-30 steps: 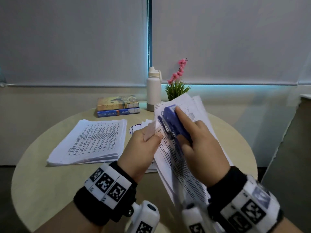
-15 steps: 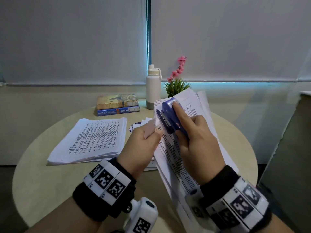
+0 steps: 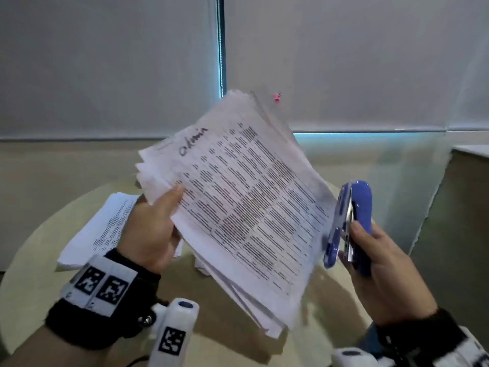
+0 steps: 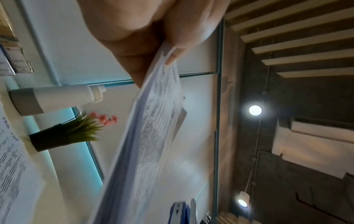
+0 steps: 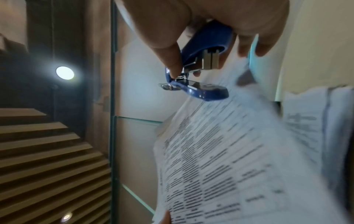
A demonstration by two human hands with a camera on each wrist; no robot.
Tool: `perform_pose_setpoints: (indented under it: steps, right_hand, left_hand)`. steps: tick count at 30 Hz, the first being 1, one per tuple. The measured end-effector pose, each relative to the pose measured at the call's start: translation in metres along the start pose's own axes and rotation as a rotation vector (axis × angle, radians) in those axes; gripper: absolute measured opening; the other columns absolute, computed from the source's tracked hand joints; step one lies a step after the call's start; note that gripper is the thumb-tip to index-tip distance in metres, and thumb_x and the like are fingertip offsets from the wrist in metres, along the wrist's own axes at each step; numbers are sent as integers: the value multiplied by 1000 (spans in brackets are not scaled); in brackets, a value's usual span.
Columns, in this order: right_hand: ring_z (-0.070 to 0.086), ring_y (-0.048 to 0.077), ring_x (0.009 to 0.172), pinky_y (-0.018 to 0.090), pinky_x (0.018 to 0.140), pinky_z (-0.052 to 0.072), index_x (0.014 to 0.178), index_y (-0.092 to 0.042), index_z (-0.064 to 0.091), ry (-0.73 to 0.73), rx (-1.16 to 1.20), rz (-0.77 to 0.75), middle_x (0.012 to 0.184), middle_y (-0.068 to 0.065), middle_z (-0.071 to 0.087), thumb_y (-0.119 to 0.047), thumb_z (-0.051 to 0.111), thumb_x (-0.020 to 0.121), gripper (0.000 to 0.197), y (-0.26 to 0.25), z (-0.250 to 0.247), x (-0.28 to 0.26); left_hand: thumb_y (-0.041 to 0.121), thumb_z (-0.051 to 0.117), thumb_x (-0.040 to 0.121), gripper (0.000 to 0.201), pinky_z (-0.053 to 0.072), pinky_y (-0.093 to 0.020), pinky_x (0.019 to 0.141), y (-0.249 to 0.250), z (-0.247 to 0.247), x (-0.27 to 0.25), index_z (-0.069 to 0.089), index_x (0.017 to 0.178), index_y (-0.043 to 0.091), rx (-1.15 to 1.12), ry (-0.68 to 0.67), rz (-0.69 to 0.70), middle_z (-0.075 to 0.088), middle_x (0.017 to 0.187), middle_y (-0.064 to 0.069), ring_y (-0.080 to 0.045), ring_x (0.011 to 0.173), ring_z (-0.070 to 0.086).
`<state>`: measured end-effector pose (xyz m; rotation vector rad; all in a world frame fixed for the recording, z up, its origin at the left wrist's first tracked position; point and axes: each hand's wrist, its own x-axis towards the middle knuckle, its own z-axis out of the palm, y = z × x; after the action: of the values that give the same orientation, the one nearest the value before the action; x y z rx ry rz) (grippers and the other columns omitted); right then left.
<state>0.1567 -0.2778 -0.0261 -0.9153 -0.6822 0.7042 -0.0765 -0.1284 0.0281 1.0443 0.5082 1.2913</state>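
Note:
My left hand [image 3: 156, 223] pinches a thick bundle of printed sheets [image 3: 246, 202] at its left edge, thumb on top, and holds it tilted above the round table [image 3: 31, 282]. In the left wrist view the sheets [image 4: 151, 136] run down from the fingers [image 4: 184, 34], blurred. My right hand [image 3: 381, 263] grips a blue stapler [image 3: 352, 223], held upright just off the bundle's right edge and apart from it. In the right wrist view the stapler [image 5: 201, 66] hangs with its jaws apart and nothing between them, beside the sheets [image 5: 220, 159].
A second stack of printed paper [image 3: 105, 226] lies on the table's left side. At the back stand a white bottle [image 4: 55, 100] and a small potted plant with pink flowers [image 4: 76, 131]. Window blinds [image 3: 105, 62] close off the far side. A cabinet [image 3: 465, 207] stands at the right.
My right hand has pulled the stapler off the bundle's top corner and moved it out to the right. My left hand has lifted and swung the bundle up, hiding the bottle and plant.

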Motion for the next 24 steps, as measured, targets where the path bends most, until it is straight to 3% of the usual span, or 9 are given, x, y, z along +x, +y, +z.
perform_pose_setpoints:
  steps: [2, 6, 9, 11, 12, 14, 17, 21, 24]
  right_hand:
    - [41, 27, 87, 42, 80, 33, 107, -6, 62, -21, 8, 55, 96, 17, 51, -43, 76, 63, 60, 5, -8, -4]
    - [61, 24, 92, 42, 81, 50, 115, -9, 62, -150, 64, 152, 108, 14, 65, -43, 84, 50, 77, 9, -3, -6]
    - [63, 24, 92, 36, 79, 52, 112, -8, 64, -155, 31, 99, 109, 16, 67, -46, 86, 46, 80, 5, 2, -1]
    - [64, 21, 87, 31, 75, 53, 106, -13, 68, -148, -23, 23, 103, 13, 69, -49, 87, 44, 74, -3, 0, 2]
    - [64, 19, 83, 27, 71, 53, 103, -15, 69, -146, -64, -6, 99, 11, 70, -51, 87, 42, 73, -8, -1, 3]
    - [65, 17, 80, 23, 66, 55, 100, -16, 70, -179, -158, -50, 96, 9, 71, -54, 87, 41, 72, -19, -4, 4]
    - [66, 16, 80, 24, 69, 54, 96, -19, 70, -292, -377, -84, 93, 8, 71, -54, 83, 51, 59, -33, 3, 3]
    - [63, 10, 75, 17, 65, 49, 91, -16, 69, -434, -468, -86, 85, 3, 71, -17, 63, 68, 24, -44, 23, -6]
    - [64, 15, 77, 19, 65, 51, 96, -10, 67, -459, -479, -67, 90, 11, 71, -13, 67, 70, 26, -44, 29, -11]
  left_hand:
    - [11, 47, 96, 25, 59, -39, 75, 5, -1, -1, 63, 116, 9, -5, 14, 26, 72, 109, -8, -24, 98, 70]
    - [15, 46, 97, 31, 55, -45, 84, -2, -3, -5, 60, 124, 12, 3, 4, -6, 70, 115, -8, -25, 104, 68]
    - [16, 48, 96, 31, 59, -32, 77, -4, -10, -8, 59, 125, 10, 170, -40, -27, 69, 119, -7, -18, 100, 69]
    - [19, 52, 95, 43, 52, -12, 75, 7, -20, -7, 45, 137, 12, 454, -37, 91, 61, 129, 3, 1, 99, 65]
    - [28, 57, 93, 59, 45, -10, 87, 15, -27, -4, 31, 145, 18, 644, -2, 186, 51, 139, 7, 6, 110, 56]
    - [51, 61, 84, 86, 23, -24, 112, 36, -35, 1, 11, 151, 28, 1067, 8, 463, 22, 156, 6, -1, 138, 24]
    - [68, 43, 76, 82, 7, -41, 119, 57, -14, 7, 22, 147, 32, 1470, -185, 765, 14, 158, 0, -15, 147, 1]
    - [75, 51, 67, 93, 20, -42, 118, 56, 50, 18, 22, 146, 36, 1617, -671, 551, 26, 155, 3, -17, 145, 17]
    - [42, 74, 76, 87, 41, -20, 98, 40, 76, 30, 24, 146, 30, 1552, -861, 317, 53, 133, 6, -8, 117, 52]
